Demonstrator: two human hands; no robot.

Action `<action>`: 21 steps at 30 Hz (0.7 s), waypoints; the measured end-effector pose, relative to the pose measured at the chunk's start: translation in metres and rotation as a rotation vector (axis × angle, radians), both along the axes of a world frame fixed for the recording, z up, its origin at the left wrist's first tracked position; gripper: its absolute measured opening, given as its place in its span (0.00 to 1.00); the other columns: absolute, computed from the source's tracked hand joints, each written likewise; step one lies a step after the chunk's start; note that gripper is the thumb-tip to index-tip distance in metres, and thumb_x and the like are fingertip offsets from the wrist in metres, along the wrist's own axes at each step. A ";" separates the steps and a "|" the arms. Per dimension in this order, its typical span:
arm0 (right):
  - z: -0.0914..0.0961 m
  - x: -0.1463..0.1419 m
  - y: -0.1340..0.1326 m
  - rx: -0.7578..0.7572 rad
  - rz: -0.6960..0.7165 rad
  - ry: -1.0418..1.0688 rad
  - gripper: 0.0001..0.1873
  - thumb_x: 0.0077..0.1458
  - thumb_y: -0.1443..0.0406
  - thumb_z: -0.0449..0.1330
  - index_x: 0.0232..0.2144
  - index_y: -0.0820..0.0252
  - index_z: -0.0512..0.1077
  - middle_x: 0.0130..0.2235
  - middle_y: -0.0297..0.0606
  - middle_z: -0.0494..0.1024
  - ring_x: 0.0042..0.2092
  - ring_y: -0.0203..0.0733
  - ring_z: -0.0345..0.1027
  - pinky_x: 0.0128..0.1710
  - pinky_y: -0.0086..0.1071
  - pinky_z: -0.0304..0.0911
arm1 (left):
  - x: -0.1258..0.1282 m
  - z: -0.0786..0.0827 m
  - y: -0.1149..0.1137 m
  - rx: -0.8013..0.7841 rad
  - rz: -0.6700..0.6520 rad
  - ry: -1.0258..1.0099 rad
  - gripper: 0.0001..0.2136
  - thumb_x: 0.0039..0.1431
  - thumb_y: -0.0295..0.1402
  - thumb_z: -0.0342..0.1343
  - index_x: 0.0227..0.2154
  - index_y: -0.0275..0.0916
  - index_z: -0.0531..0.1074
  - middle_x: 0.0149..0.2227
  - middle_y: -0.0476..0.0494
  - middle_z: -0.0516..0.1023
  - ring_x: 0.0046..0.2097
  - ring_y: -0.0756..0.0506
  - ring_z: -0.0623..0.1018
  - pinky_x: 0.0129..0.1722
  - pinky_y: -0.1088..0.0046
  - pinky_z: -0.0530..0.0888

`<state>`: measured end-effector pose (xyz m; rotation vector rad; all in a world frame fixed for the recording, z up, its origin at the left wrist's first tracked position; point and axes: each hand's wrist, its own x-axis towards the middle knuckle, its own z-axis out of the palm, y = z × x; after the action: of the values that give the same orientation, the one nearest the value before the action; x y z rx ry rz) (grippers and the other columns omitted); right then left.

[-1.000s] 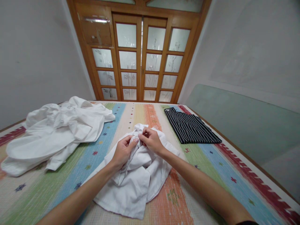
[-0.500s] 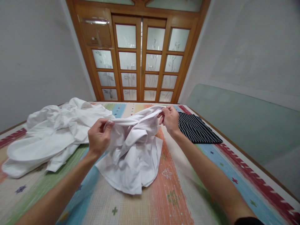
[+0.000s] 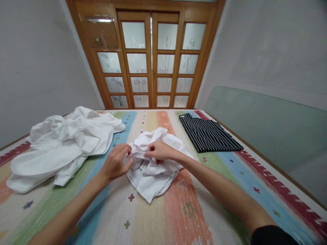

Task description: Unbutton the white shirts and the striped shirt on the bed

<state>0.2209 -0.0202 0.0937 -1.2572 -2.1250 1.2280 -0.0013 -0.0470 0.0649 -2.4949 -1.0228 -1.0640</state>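
A crumpled white garment lies in a heap at the middle of the striped, many-coloured mat. My left hand is curled at the garment's left edge, fingers pinching the cloth. My right hand rests on top of the heap, its fingers closed on a fold of the same white cloth. Both forearms reach in from the bottom of the view.
A bigger pile of white clothes lies at the left of the mat. A folded black shirt with thin white stripes lies at the right. Wooden doors with frosted glass panes stand behind; plain walls at both sides.
Half a second ago both hands held the white garment stretched up and apart; now it is back down in a heap, hands close together on it.
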 end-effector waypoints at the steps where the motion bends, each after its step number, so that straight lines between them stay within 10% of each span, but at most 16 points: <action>1: -0.004 0.000 -0.002 0.051 0.036 -0.079 0.14 0.51 0.62 0.62 0.19 0.62 0.67 0.16 0.29 0.68 0.16 0.31 0.62 0.17 0.23 0.54 | -0.002 -0.001 0.000 -0.022 0.013 0.049 0.04 0.53 0.24 0.51 0.30 0.40 0.64 0.35 0.41 0.74 0.39 0.41 0.74 0.41 0.63 0.72; 13: -0.005 0.004 -0.008 0.386 -0.197 -0.557 0.14 0.55 0.60 0.56 0.28 0.65 0.75 0.30 0.48 0.79 0.32 0.43 0.71 0.26 0.29 0.51 | 0.048 -0.006 -0.007 0.000 -0.104 0.290 0.08 0.58 0.25 0.49 0.39 0.36 0.70 0.40 0.38 0.76 0.43 0.40 0.73 0.46 0.61 0.69; 21: -0.002 0.028 0.000 0.411 -0.113 -0.170 0.14 0.55 0.70 0.54 0.18 0.63 0.70 0.22 0.35 0.74 0.25 0.34 0.63 0.26 0.26 0.51 | 0.070 -0.010 0.009 -0.425 -0.065 0.054 0.11 0.61 0.39 0.52 0.36 0.37 0.72 0.34 0.41 0.77 0.37 0.42 0.74 0.40 0.64 0.68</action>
<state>0.2487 -0.0203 0.0918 -1.3043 -2.2382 0.6111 0.0691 -0.0381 0.0545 -2.8869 -1.2707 -0.8621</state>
